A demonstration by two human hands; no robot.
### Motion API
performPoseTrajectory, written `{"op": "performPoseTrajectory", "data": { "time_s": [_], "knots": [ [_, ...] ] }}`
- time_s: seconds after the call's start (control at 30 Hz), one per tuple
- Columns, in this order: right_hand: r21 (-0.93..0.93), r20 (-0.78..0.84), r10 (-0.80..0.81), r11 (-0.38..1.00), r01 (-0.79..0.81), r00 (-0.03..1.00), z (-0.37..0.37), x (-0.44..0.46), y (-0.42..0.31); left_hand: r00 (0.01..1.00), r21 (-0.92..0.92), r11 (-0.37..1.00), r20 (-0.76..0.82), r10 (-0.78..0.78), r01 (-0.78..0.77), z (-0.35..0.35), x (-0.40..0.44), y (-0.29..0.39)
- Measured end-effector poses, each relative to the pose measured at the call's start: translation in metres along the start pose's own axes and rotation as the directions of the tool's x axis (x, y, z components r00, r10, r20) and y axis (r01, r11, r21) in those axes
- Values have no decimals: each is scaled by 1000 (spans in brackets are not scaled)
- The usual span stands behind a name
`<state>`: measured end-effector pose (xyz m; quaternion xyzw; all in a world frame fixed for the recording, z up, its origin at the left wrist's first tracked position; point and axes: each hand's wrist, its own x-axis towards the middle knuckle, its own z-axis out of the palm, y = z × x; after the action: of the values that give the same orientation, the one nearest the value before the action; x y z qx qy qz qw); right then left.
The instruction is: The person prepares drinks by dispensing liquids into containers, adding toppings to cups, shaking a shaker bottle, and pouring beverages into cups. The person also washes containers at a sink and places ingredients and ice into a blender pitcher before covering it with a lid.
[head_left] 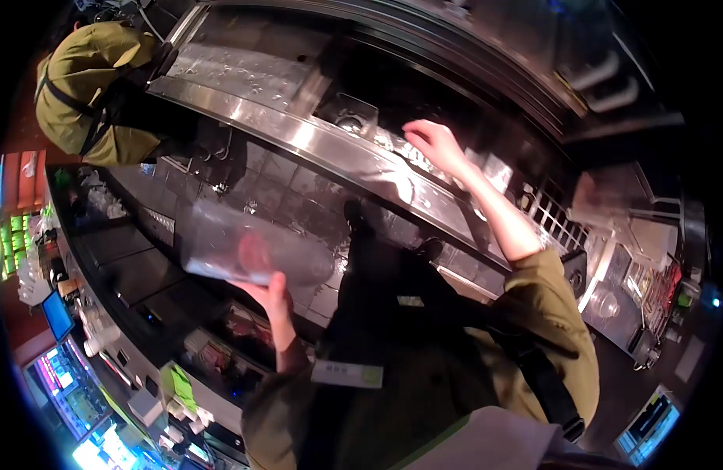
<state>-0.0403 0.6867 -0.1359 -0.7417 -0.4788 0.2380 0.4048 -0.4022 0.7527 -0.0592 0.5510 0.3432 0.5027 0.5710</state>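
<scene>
My left hand (269, 296) grips a large clear plastic container (220, 235), held tilted almost on its side above the tiled floor. The fingers show blurred and reddish through its wall, and motion smears its outline. Over the steel counter (299, 131) reaches my right hand (436, 146), its fingers loosely bent and apart from the thumb, with nothing visible in it. Closest to that hand is a small clear square container (352, 115) in the dark recess of the counter. Shiny crumpled-looking pieces, too unclear to name, lie just below the hand.
A person in an olive shirt (95, 70) stands at the far left end of the wet steel counter. Behind the left hand runs a dark counter with screens (68, 384) and a green packet (180, 385). At right are a wire rack (553, 207) and shelving. The floor tiles (271, 168) look wet.
</scene>
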Motion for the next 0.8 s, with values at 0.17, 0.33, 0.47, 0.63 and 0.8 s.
{"op": "performPoseTrajectory", "data": {
  "time_s": [0.17, 0.33, 0.47, 0.63, 0.8],
  "knots": [
    [-421, 326, 447, 858, -295, 833, 141, 163, 54, 992, 361, 926, -91, -83, 110, -46, 36, -36],
    [-685, 467, 709, 668, -290, 528, 158, 204, 25, 999, 560, 827, -33, -44, 54, -83, 65, -55],
    [-519, 554, 603, 789, -328, 574, 127, 216, -7, 995, 576, 811, -64, -77, 100, -97, 93, -66],
    [-351, 528, 645, 758, -550, 552, 181, 209, 88, 1000, 612, 790, 0, -25, 20, -97, 113, -86],
    [-177, 462, 696, 680, -712, 550, 225, 210, 157, 995, 631, 773, 103, -4, -63, -90, 128, -82]
  ]
}}
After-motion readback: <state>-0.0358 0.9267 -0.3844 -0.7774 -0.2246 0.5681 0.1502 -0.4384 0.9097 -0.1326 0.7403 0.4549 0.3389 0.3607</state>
